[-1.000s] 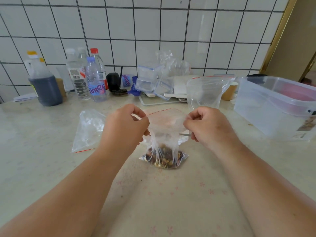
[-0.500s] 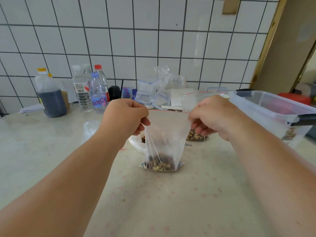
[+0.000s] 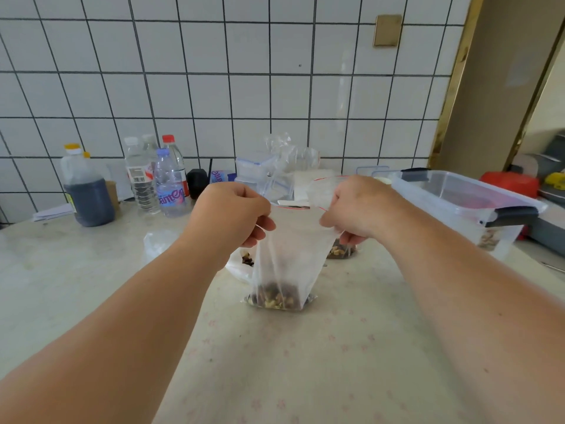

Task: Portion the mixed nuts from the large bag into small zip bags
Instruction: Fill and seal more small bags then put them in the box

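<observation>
Fingers of both hands curl round the top corners of the small zip bag (image 3: 286, 255): left hand (image 3: 234, 214) pinches the left corner, right hand (image 3: 356, 206) pinches the right corner, film stretched taut between them. Bag hangs upright, centre of the view, its base touching or just above the table (image 3: 305, 362); contact cannot be confirmed. Red zip line runs along the mouth between the two hands. Whether the zip is pressed shut cannot be told.

Contents: a small portion of mixed nuts (image 3: 276, 296) settled along the bottom seam; upper part of the bag is clear film only.

Just behind, left: a second clear bag (image 3: 241, 264) lying on the table with a dark cluster of nuts showing. Behind, right: another bag of nuts (image 3: 341, 250), partly hidden by the right hand. Which of these is the large supply bag cannot be determined.

Farther out: clear plastic bin (image 3: 458, 209) with black latches, far right. Water bottles (image 3: 169, 185) and a jug of dark liquid (image 3: 87, 191) at far left against the tiled wall.

Judgement: step in hand appears to be closing one filled portion, mouth pulled straight ready for sealing. Next move likely calls for running the zip shut along its full length, keeping the bag upright so the nuts stay at the bottom, then setting it aside.
</observation>
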Tool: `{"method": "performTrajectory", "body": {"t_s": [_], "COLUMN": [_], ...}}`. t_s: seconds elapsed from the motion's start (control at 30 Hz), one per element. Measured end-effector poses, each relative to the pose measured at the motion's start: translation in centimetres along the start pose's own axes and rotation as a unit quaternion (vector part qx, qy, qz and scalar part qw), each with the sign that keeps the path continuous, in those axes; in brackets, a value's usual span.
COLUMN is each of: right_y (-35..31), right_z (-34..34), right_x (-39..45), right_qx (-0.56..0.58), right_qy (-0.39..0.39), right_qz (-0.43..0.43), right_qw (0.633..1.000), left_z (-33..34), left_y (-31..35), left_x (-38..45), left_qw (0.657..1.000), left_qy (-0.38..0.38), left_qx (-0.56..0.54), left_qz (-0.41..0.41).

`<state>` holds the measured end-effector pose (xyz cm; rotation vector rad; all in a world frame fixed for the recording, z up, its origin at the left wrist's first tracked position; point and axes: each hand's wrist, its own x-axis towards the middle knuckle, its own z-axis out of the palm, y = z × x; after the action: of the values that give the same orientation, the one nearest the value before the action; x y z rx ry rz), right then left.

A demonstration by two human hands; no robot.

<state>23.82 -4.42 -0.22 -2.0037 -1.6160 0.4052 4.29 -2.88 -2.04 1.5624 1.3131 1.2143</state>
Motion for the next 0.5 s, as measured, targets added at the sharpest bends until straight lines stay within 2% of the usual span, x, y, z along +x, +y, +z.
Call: {"method": "performTrajectory", "body": {"t_s": [0.13, 0.33, 0.5], "right_y": [0.1, 1.4, 2.9], "right_z": [-1.9, -3.6, -4.0], "right_x": [0.3, 0.5, 0.6], "right_qx": [0.014, 0.134, 0.239], "right_qy": [-0.025, -0.081, -0.133], "right_qz": [0.010, 0.045, 0.061], "right_qw": [1.000, 0.987, 0.960], "left_z": [0.5, 1.0, 0.8], "left_y": [0.7, 1.4, 1.3], "left_x": [0.2, 0.5, 0.8], "left_qw": [1.000, 0.999, 0.998], "left_qy": [0.007, 0.010, -0.002], "left_qx": [0.011, 0.032, 0.062], "left_qz": [-0.005, 0.000, -0.008]}}
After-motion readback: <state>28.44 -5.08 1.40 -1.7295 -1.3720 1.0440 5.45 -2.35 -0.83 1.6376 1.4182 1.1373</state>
